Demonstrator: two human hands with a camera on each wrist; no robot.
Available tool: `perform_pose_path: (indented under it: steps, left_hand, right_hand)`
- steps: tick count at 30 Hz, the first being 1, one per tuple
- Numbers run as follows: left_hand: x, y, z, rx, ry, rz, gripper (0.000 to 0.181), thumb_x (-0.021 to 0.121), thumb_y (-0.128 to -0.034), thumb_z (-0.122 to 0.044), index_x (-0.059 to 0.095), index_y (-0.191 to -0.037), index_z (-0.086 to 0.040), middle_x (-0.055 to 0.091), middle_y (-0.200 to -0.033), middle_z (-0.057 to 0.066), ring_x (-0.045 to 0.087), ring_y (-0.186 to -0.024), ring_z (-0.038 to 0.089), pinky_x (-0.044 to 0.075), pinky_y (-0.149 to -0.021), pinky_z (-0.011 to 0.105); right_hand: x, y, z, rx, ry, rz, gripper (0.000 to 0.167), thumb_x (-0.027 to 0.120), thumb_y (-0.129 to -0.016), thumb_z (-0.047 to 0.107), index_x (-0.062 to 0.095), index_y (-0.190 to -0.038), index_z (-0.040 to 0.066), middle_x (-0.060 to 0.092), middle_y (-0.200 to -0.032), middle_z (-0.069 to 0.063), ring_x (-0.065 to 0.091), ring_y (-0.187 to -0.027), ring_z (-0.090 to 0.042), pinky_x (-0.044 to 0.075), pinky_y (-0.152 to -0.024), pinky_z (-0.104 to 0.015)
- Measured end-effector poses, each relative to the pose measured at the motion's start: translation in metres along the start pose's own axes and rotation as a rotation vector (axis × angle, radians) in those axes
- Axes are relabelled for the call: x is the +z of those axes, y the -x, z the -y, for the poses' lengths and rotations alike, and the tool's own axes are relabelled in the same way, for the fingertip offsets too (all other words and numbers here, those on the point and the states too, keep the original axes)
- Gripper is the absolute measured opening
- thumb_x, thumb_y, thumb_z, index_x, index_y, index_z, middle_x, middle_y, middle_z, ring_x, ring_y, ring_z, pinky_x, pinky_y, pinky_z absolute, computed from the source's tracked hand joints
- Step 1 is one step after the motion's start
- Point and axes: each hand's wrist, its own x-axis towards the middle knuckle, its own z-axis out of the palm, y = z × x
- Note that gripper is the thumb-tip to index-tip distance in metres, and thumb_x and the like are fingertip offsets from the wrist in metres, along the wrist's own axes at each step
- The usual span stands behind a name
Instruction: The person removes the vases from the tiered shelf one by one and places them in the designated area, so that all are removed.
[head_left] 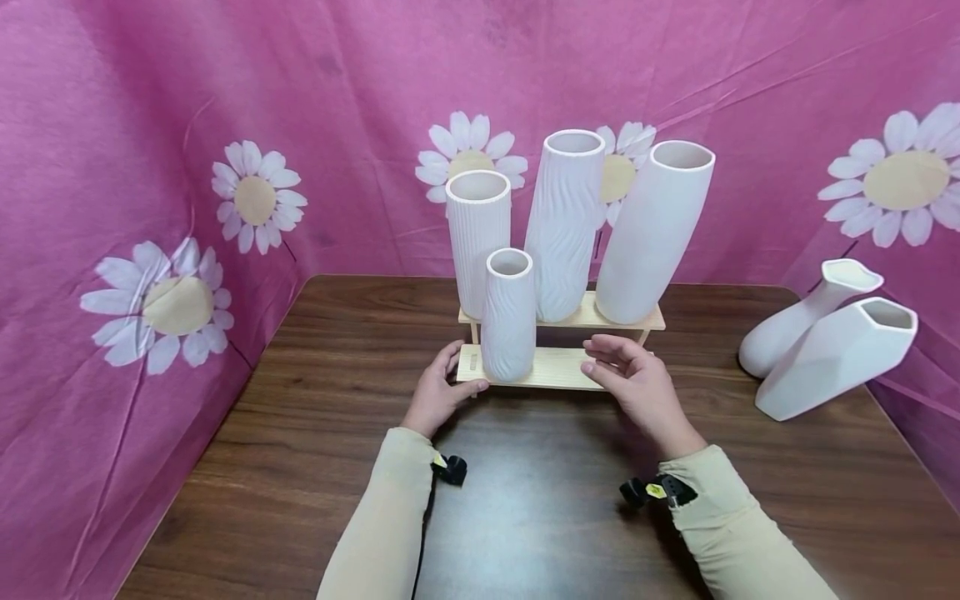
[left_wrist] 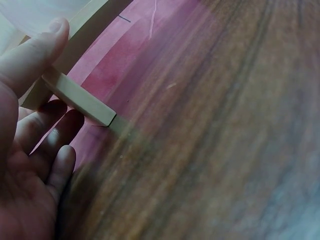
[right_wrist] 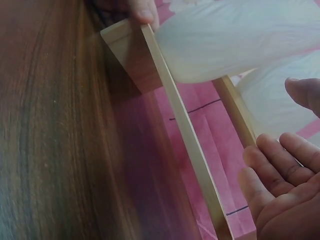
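A two-tier pale wooden display stand is on the table. My left hand grips the left end of its lower shelf, thumb at the front edge. In the left wrist view, that hand's fingers lie beside the stand's leg. A small white vase stands upright on the lower shelf, towards the left. My right hand hovers by the shelf's right end with its fingers loosely bent. The right wrist view shows nothing between its thumb and fingers. Whether it touches the shelf I cannot tell.
Along the upper shelf stand a ribbed white vase, a wavy tall vase and a smooth tall vase. To the right are a round-bodied vase and a faceted vase. Pink cloth hangs behind the brown table.
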Motion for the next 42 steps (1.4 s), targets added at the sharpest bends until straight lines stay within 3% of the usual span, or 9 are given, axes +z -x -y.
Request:
perform_pose_path:
  steps: [7, 16, 19, 26, 42]
  left_hand:
    - [-0.001, 0.000, -0.002, -0.010, -0.001, 0.003, 0.086, 0.083, -0.0814, -0.004, 0.034, -0.151, 0.006, 0.054, -0.144, 0.019, 0.057, -0.122, 0.026, 0.043, -0.103, 0.036]
    - [-0.001, 0.000, -0.001, -0.018, 0.007, 0.005, 0.089, 0.083, -0.0813, -0.003, 0.031, -0.153, 0.006, 0.052, -0.146, 0.020, 0.054, -0.127, 0.028, 0.041, -0.107, 0.039]
    - [-0.001, 0.000, -0.002, -0.019, 0.004, 0.007, 0.090, 0.082, -0.0818, -0.004, 0.029, -0.154, 0.006, 0.051, -0.147, 0.020, 0.053, -0.129, 0.029, 0.040, -0.109, 0.041]
    - [-0.001, 0.000, -0.002, -0.016, 0.009, 0.024, 0.090, 0.082, -0.0822, -0.003, 0.028, -0.154, 0.007, 0.051, -0.146, 0.020, 0.054, -0.127, 0.029, 0.041, -0.108, 0.040]
    - [-0.002, -0.001, 0.000, -0.020, 0.015, 0.036, 0.090, 0.082, -0.0829, -0.004, 0.027, -0.154, 0.007, 0.050, -0.148, 0.020, 0.055, -0.126, 0.029, 0.045, -0.103, 0.038]
  right_hand:
    - [0.013, -0.006, 0.001, -0.011, -0.060, 0.038, 0.045, 0.073, -0.091, 0.005, 0.056, -0.130, -0.010, 0.063, -0.127, -0.024, 0.065, -0.112, -0.017, 0.052, -0.090, -0.020]
    - [0.028, -0.014, 0.000, 0.045, -0.062, 0.092, 0.049, 0.073, -0.091, 0.005, 0.054, -0.134, -0.009, 0.059, -0.133, -0.027, 0.057, -0.124, -0.038, 0.050, -0.092, -0.018]
    - [0.034, -0.018, -0.001, 0.051, -0.051, 0.114, 0.051, 0.074, -0.091, 0.006, 0.053, -0.135, -0.009, 0.058, -0.134, -0.028, 0.056, -0.125, -0.038, 0.049, -0.096, -0.021]
    - [0.048, -0.023, -0.001, 0.047, -0.069, 0.152, 0.057, 0.075, -0.088, 0.004, 0.050, -0.137, -0.010, 0.057, -0.137, -0.027, 0.053, -0.129, -0.039, 0.040, -0.109, -0.045]
    - [0.066, -0.036, 0.002, 0.041, -0.035, 0.208, 0.075, 0.084, -0.081, 0.012, 0.046, -0.143, -0.005, 0.052, -0.143, -0.023, 0.049, -0.133, -0.034, 0.036, -0.113, -0.042]
